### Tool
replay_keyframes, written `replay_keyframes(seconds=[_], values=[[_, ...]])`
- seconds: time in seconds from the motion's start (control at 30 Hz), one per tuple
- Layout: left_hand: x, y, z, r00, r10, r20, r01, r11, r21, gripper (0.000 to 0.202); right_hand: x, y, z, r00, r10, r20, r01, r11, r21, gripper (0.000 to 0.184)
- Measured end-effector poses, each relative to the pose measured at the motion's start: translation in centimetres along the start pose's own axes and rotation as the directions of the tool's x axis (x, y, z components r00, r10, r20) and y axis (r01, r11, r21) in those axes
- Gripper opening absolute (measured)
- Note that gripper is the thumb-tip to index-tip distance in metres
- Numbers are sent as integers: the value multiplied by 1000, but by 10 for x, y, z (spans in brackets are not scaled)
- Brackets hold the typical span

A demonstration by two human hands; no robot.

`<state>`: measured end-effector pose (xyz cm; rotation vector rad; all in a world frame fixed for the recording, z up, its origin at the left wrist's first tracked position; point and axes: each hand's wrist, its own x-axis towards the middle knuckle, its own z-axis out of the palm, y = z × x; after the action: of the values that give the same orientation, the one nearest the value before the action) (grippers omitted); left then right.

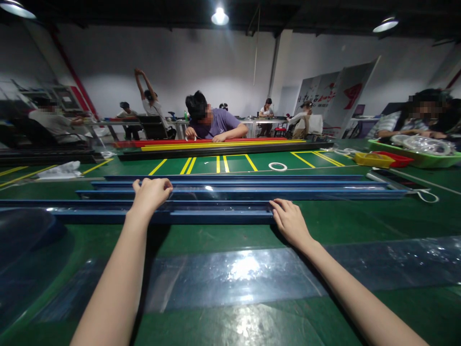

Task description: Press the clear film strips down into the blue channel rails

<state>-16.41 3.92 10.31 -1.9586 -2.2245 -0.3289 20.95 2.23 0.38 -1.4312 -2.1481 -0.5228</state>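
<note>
1. Left hand (pixel 151 192) is curled shut, fingers hooked over the top of the blue rails (pixel 230 194). The right hand (pixel 290 221) lies loosely open, fingertips touching the end of the nearest rail, gripping nothing.
2. Green counter (pixel 360 226), marked with yellow lines, carries everything.
3. Those blue rails lie side by side across the counter, just beyond both wrists.
4. A clear plastic sheet (pixel 234 276) lies flat under the forearms, nearer than the rails.
5. Red, yellow and black strips (pixel 216 144) lie farther back, where a person in a purple shirt (pixel 216 122) leans over them.
6. A green tray (pixel 418 158) sits far right.
7. A white tape ring (pixel 277 166) lies between the strips and the rails.
</note>
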Motion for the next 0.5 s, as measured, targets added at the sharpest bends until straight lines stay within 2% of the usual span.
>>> replay_keyframes(seconds=[0.1, 0.3, 0.5], values=[[1, -1, 5, 1000, 5, -16, -5, 1000, -5, 28, 0, 0, -1, 999, -24, 46, 25, 1000, -15, 37], [1, -5, 11, 999, -3, -46, 5, 999, 41, 31, 0, -2, -2, 997, -59, 50, 61, 998, -32, 38], [2, -8, 11, 993, -11, -120, 17, 999, 51, 34, 0, -3, -2, 994, -83, 73, 88, 994, -58, 40]])
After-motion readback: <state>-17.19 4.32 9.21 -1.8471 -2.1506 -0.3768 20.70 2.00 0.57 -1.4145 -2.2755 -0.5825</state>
